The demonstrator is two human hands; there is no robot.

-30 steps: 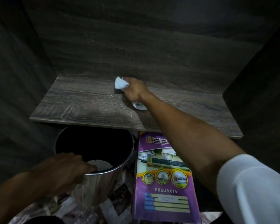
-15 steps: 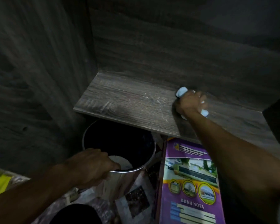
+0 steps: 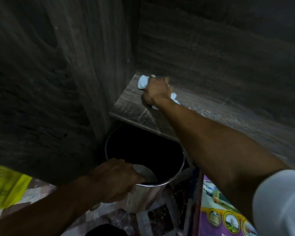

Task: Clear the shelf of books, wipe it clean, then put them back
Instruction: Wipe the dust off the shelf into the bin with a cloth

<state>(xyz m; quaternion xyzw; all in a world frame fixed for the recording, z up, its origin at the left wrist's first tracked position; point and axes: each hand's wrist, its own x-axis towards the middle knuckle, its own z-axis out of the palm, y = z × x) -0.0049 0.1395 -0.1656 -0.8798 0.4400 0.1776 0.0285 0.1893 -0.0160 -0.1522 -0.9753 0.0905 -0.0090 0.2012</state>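
The right hand (image 3: 156, 91) is closed into a fist around a crumpled pale-blue cloth (image 3: 142, 83), with bunches of the fabric poking out past the knuckles on the far-left side and again beside the wrist on the right. The fist presses the cloth down onto the shelf (image 3: 129, 103) — a grey-brown wood-grain board — in its back left corner, right where the board meets the dark side panel (image 3: 66, 74) and the back wall (image 3: 220, 57) of the cabinet. The bare forearm stretches from the lower right across the front edge of the shelf, ending in a white sleeve (image 3: 279, 201) at the bottom right. The shelf surface itself carries no books. Lower down, the left hand (image 3: 116, 179) grips the near rim of a shiny metal bin (image 3: 180, 169), thumb side outside and fingers curled over the edge into its dark inside, where a pale rounded shape shows just beside the fingers — what it is cannot be told. The bin stands directly below the left end of the shelf. To its right, at the bottom right, lies a purple-covered book (image 3: 220, 215) with round picture emblems, partly hidden by the right arm. Something bright yellow (image 3: 5, 188) sits at the far left edge, blurred.
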